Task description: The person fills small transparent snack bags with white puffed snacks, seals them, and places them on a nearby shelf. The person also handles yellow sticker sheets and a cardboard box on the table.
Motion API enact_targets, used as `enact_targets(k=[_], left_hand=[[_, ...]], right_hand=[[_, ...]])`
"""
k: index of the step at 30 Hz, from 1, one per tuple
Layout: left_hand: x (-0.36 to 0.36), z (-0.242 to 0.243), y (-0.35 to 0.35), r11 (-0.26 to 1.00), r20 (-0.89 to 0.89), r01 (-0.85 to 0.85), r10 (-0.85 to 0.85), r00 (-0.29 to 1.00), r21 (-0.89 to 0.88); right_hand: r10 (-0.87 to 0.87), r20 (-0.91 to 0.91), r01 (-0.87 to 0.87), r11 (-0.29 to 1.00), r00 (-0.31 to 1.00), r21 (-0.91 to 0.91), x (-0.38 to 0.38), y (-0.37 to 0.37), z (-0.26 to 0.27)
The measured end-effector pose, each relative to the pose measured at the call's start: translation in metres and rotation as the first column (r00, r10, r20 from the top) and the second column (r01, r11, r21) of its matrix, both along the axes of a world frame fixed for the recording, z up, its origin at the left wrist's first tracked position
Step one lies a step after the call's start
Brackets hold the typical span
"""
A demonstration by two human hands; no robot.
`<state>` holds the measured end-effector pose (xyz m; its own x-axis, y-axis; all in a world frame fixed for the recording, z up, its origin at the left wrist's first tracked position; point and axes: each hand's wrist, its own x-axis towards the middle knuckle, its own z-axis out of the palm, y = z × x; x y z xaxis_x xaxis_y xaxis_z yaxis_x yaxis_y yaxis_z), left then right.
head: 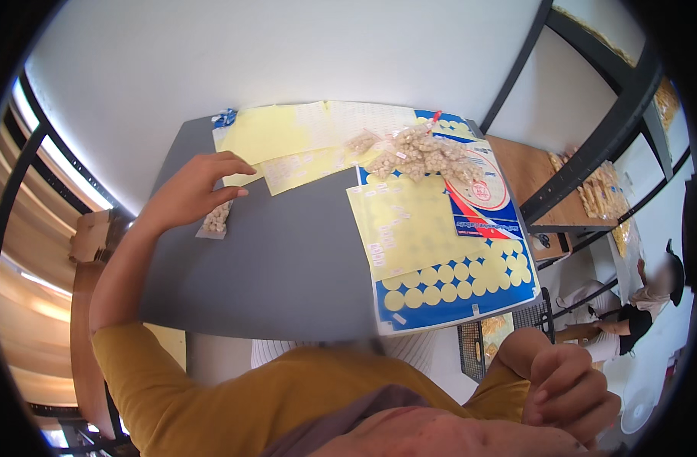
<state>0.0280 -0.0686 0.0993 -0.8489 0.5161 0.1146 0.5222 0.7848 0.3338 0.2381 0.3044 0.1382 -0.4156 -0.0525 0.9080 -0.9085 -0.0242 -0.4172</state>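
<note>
My left hand (208,185), its thumb and fingers apart, is over the left part of the grey table (280,268). Partly hidden beneath it lies a small clear plastic bag of beige pieces (215,220). Raised at the lower right beside my face, my right hand (562,383) has curled fingers; no object shows in it. Similar filled bags (420,151) are heaped at the back right of the table. Yellow label backing sheets (411,228) with small printed stickers lie in front of that pile, and more yellow sheets (280,134) lie along the back.
A blue sheet with round labels (457,288) and a label packet (482,188) cover the table's right side. A crumpled blue wrapper (225,118) sits at the back left corner. Metal shelving with bagged goods (602,194) and a plastic crate (471,348) stand right. Another person (634,320) is farther off.
</note>
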Motion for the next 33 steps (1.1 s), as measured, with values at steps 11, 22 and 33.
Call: enact_targets(k=[11, 22, 33], left_hand=[[0.037, -0.050, -0.043, 0.949, 0.137, -0.314, 0.316, 0.939, -0.038], [0.015, -0.048, 0.007, 0.948, 0.225, -0.285, 0.250, 0.942, 0.142], [-0.019, -0.071, 0.121, 0.758, 0.565, -0.147, -0.327, 0.758, 0.636]], right_hand=[[0.299, 0.011, -0.285, 0.899, 0.954, 0.332, -0.034, 0.078, -0.015], [-0.193, 0.144, 0.038, 0.714, 0.971, 0.699, -0.156, 0.055, -0.023], [-0.407, 0.246, -0.163, 0.229, 0.879, 0.960, -0.214, 0.014, -0.100]])
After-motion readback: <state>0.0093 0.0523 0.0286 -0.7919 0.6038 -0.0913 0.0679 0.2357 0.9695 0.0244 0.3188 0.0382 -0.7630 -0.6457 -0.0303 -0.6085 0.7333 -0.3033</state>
